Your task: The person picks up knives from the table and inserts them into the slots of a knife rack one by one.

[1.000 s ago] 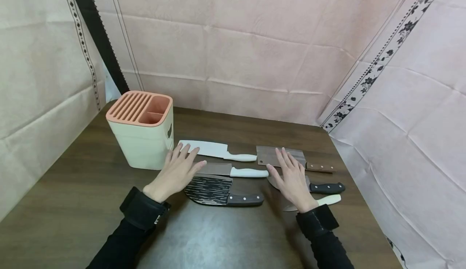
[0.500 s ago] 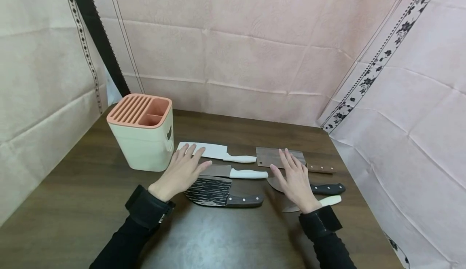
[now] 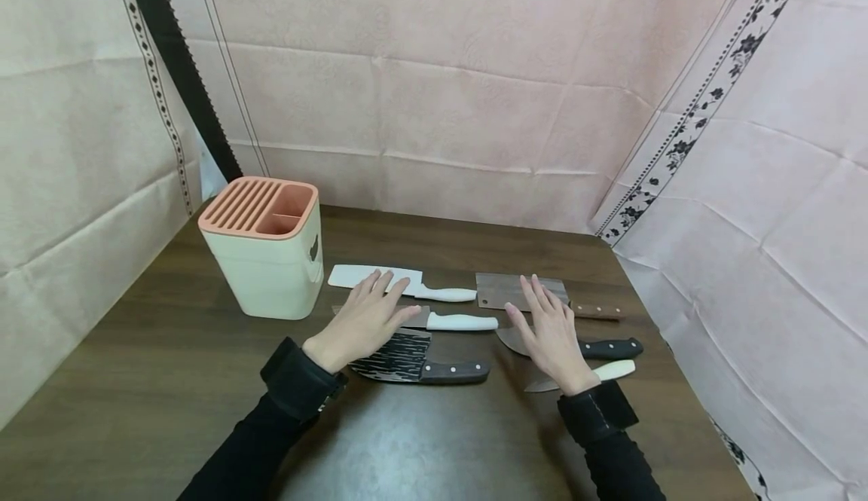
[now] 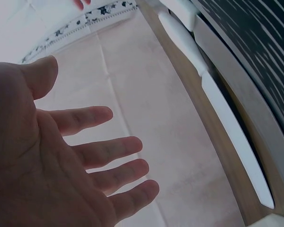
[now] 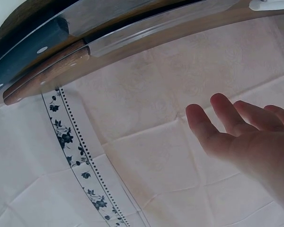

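Observation:
My left hand (image 3: 369, 322) is spread palm down above the left group of knives. Below it lie an all-white cleaver (image 3: 444, 294), a white-handled knife (image 3: 463, 322) and a black-handled knife with a streaked dark blade (image 3: 400, 358). In the left wrist view, that hand (image 4: 71, 161) has extended fingers and an unoccupied palm. Over the right group hovers my right hand (image 3: 554, 343), holding nothing, fingers extended. Around it are a wooden-handled cleaver (image 3: 500, 290), a black-handled knife (image 3: 610, 349) and a small knife with a pale handle (image 3: 615, 370). Its hand partly hides their blades.
A pale green knife block (image 3: 271, 275) with a pink slotted top stands at the back left of the brown wooden table (image 3: 136, 380). Its top has long slots and two larger compartments. Light cloth (image 3: 420, 94) hangs behind and at both sides.
My left hand has drifted right, from beside the knife block to over the middle of the left knives. The right hand has barely moved. The knives lie as before.

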A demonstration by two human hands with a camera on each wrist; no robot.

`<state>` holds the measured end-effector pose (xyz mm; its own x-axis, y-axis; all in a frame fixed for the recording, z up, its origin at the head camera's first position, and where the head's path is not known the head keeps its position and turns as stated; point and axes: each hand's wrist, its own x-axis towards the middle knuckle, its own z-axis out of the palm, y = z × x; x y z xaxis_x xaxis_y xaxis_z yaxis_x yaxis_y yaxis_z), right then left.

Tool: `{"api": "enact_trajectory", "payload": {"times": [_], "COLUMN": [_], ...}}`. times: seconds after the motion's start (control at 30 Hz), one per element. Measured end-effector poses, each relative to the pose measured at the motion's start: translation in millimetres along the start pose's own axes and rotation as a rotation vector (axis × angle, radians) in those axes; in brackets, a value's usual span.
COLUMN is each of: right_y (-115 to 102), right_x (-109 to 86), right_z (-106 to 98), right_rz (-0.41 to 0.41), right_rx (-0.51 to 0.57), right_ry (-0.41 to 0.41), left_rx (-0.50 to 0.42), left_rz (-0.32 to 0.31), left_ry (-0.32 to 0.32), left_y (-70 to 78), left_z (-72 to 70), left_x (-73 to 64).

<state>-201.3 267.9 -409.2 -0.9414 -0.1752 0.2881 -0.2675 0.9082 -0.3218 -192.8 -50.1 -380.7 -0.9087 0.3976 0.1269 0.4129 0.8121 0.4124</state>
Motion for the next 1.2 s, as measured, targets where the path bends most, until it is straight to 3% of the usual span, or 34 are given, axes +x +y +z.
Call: {"api": "enact_trajectory", "payload": {"times": [0.43, 0.9, 1.1, 1.2], "right_y": [2.5, 5.9, 7.8, 9.2], "right_x": [-0.2, -2.2, -2.0, -1.9], "right_z": [-3.1, -3.5, -4.9, -5.3], "right_rz": [0.003, 0.004, 0.000, -0.005], "right_rx": [0.013, 0.050, 0.047, 0.050], "right_ry": [0.006, 0.011, 0.016, 0.028], "left_rx": [-0.007, 0.093, 0.230, 0.253], "left_rz": [0.115, 0.206, 0.318, 0.346], "left_ry": [-0.159, -0.299, -0.259, -0.244], "left_y": [29.0, 57.1, 66.4, 69.1], "left_z": [25.6, 54.3, 66.6, 72.0], "left_x": [12.9, 22.3, 25.2, 27.6]}}
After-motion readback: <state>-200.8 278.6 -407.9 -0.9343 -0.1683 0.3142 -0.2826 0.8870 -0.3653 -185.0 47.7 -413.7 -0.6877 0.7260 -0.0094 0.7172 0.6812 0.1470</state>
